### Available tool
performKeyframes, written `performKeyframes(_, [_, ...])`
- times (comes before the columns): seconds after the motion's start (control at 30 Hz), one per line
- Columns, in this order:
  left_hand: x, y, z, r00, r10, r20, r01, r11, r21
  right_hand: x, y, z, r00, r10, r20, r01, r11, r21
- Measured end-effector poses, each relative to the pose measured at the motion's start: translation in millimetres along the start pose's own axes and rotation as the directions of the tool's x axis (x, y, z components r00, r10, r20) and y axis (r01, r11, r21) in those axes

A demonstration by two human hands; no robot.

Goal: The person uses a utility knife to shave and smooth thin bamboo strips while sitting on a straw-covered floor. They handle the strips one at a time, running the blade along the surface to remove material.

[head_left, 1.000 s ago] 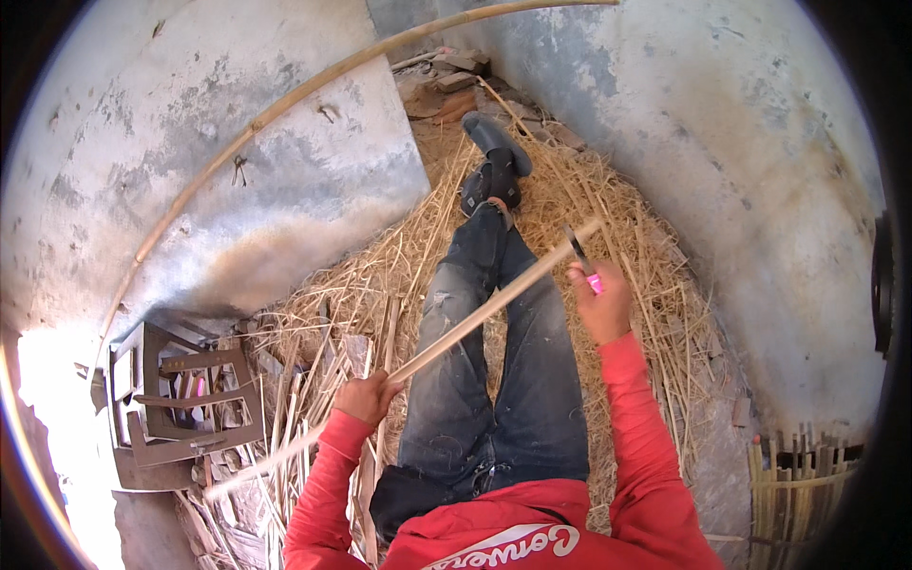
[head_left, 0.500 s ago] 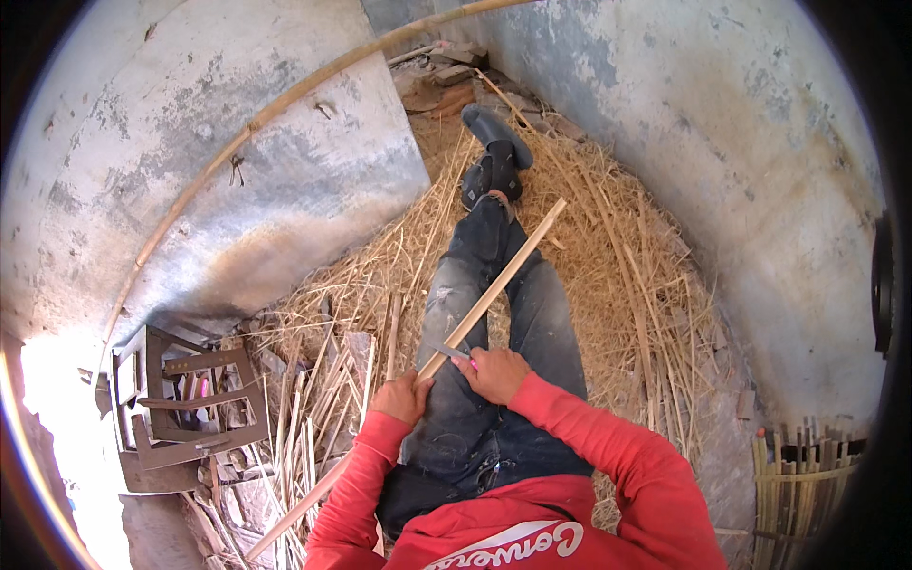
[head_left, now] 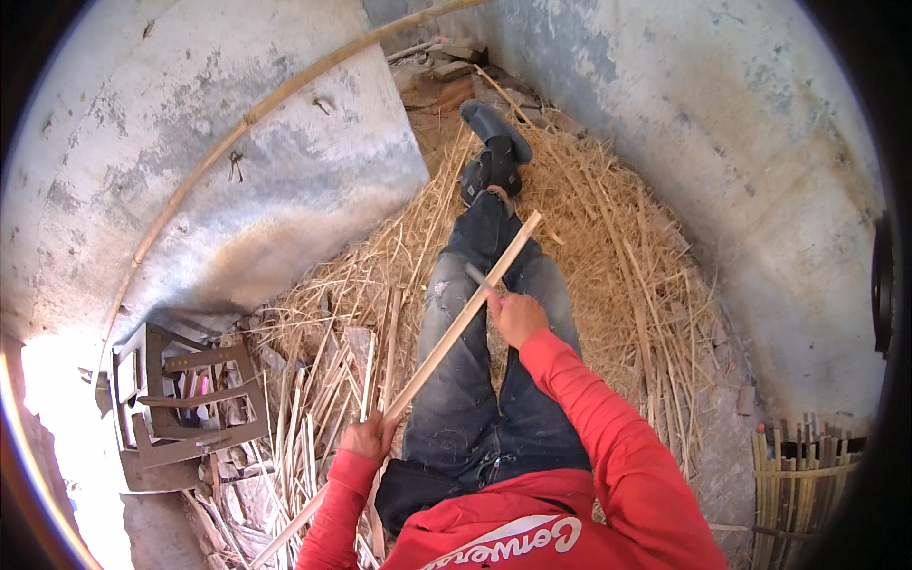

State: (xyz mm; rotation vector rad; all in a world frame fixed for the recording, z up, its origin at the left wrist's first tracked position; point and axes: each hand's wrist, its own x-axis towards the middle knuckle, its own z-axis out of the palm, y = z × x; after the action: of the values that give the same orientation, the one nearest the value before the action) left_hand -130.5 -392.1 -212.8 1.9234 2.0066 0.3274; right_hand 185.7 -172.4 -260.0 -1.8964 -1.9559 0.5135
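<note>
In the head view, the only one on my feed, I have the left hand (head_left: 369, 436) low and left of the lap, its fingers wrapped around a long pale strip of wood or bamboo (head_left: 444, 346). I read that grip as closed, with the strip held in it. The strip slants across the dark trousers (head_left: 537, 418), its upper end free above the lower legs, its lower part passing behind the left forearm and down toward the bottom edge.

Farther up the strip, I see the right hand (head_left: 516, 315) curled around the handle end of a small knife (head_left: 478, 275); most of the handle is hidden by the fingers. The blade lies crosswise at the strip and pokes out past its left side. I cannot tell from here how deep the edge bites, or whether the right fingers also touch the wood.

Around the outstretched legs I make out a thick spread of straw-like shavings (head_left: 584, 228), with loose strips (head_left: 306, 408) strewn on the left. Near them, against the bright left side, sits a dark wooden frame (head_left: 201, 401). A long pole (head_left: 249, 121) bows across the upper left in this lens, and at lower right, by the weathered wall (head_left: 741, 237), I can see a bundle of upright slats (head_left: 798, 475)
</note>
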Motion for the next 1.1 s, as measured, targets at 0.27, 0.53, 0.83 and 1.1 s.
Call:
performKeyframes(0.27, [-39.6,-55.8,-5.5,0.999,0.019,-0.036,-0.016,0.996,0.088,11.8,-7.1,-28.2,0.998,0.004,-0.055,-0.001,0.999,0.049])
performKeyframes(0.53, [-15.8,-16.7,28.7,0.999,-0.007,-0.046,0.003,0.995,-0.1,-75.1,-45.1,4.5,0.893,-0.409,0.185,0.411,0.911,0.033])
performKeyframes(0.83, [-80.3,-78.9,21.9,0.998,-0.038,-0.057,0.039,0.999,0.017,18.8,12.3,-12.9,0.974,-0.222,-0.041,0.21,0.957,-0.198])
performKeyframes(1.1, [-74.9,-72.7,31.0,0.998,-0.05,-0.045,0.046,0.995,-0.084,3.6,-6.9,-9.4,0.934,-0.299,0.193,0.318,0.945,-0.077])
